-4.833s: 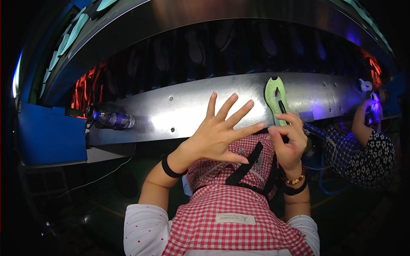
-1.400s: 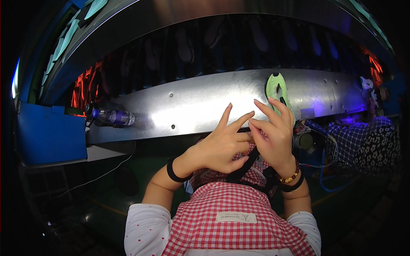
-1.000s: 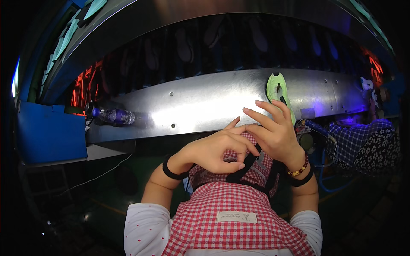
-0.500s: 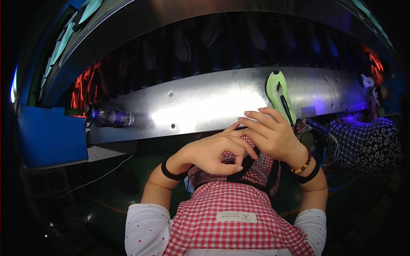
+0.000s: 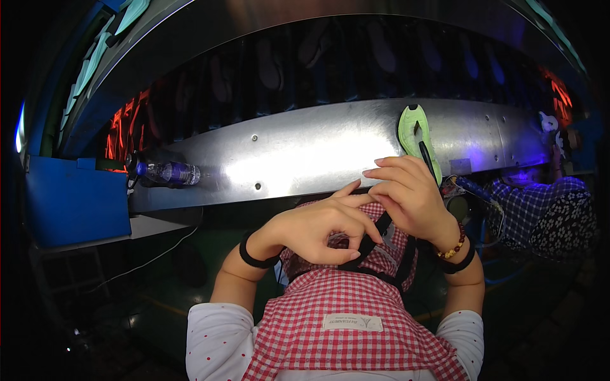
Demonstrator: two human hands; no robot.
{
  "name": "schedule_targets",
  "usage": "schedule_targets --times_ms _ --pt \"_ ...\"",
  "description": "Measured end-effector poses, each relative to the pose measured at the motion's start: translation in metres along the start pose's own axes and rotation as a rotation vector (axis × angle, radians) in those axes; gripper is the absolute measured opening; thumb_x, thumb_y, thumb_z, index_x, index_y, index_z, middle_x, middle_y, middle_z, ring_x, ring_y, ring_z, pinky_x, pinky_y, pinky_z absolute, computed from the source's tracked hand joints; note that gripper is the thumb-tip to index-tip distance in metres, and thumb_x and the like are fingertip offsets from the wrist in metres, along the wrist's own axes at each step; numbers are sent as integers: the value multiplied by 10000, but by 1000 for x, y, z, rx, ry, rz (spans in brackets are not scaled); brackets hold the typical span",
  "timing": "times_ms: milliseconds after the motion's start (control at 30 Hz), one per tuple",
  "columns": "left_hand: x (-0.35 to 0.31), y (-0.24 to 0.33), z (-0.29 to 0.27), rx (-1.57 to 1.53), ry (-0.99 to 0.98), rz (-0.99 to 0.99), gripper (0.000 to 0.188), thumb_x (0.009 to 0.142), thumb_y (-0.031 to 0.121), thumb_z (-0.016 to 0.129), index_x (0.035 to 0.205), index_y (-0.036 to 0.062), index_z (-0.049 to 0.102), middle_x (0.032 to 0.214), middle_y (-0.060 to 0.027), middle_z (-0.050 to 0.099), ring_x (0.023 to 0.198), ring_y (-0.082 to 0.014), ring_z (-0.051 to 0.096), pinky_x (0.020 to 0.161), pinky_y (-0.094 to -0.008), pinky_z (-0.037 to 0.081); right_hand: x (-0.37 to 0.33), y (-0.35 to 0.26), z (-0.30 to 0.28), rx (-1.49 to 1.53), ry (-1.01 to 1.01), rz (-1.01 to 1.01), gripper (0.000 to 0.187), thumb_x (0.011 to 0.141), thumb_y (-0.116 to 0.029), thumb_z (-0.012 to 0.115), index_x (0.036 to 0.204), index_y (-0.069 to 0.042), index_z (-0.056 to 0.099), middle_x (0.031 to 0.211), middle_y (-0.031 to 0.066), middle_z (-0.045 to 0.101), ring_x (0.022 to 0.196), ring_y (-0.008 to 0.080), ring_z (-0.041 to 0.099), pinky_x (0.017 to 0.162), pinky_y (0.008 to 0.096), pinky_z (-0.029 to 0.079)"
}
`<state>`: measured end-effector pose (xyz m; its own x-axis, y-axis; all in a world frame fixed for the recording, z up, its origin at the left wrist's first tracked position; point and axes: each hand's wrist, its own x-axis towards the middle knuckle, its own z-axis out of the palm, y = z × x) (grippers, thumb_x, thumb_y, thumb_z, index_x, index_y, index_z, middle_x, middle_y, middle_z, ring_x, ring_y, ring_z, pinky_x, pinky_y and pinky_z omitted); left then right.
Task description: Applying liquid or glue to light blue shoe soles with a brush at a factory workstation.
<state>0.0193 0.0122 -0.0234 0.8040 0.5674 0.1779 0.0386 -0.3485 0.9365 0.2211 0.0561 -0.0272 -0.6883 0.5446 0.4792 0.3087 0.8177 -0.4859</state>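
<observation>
My left hand (image 5: pixel 325 230) is held over my lap, holding nothing, with its fingers bent and apart and its index finger stretched toward the other hand. My right hand (image 5: pixel 412 198) is beside it at the near edge of the metal bench, fingers spread and partly curled. Its lower fingers meet the tip of a left finger; I see no object between them. Just beyond the right hand lies a light green shoe sole (image 5: pixel 408 136), with a slim black stick-like tool (image 5: pixel 429 160) lying across its near end. The right hand partly hides that end.
A plastic water bottle (image 5: pixel 170 173) lies on the left of the metal bench (image 5: pixel 286 149). Behind the bench runs a dark rack with several shoe-shaped pieces (image 5: pixel 270 66). A blue box (image 5: pixel 76 203) is at the left; checked cloth (image 5: pixel 530 206) and a cable are at the right.
The right hand's fingers have curled a little, and the hand has shifted slightly right and up. My left hand has barely moved. The sole and tool lie nearly as before.
</observation>
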Motion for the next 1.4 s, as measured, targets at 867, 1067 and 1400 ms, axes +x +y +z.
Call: schedule_targets --times_ms 867,1067,1400 --pt "0 -11 5 -55 18 31 89 664 117 612 586 89 580 1037 -77 623 1278 -345 290 1038 -561 -60 -6 -1 6 -64 61 -24 149 669 -53 607 815 -30 595 930 72 614 906 223 573 797 355 422" --pt "-1 -10 12 -29 259 27 106 610 191 638 539 122 600 1009 -65 642 1281 -398 271 981 -601 -143 -11 -12 6 229 200 305 95 715 -6 620 808 -22 608 832 76 590 711 211 580 593 299 453" --pt "5 -11 22 349 210 19 89 615 183 615 558 129 572 875 8 635 1287 -408 245 963 -638 -131 -9 -22 11 283 80 444 82 720 -71 640 792 -32 646 720 79 580 618 219 573 550 286 448"
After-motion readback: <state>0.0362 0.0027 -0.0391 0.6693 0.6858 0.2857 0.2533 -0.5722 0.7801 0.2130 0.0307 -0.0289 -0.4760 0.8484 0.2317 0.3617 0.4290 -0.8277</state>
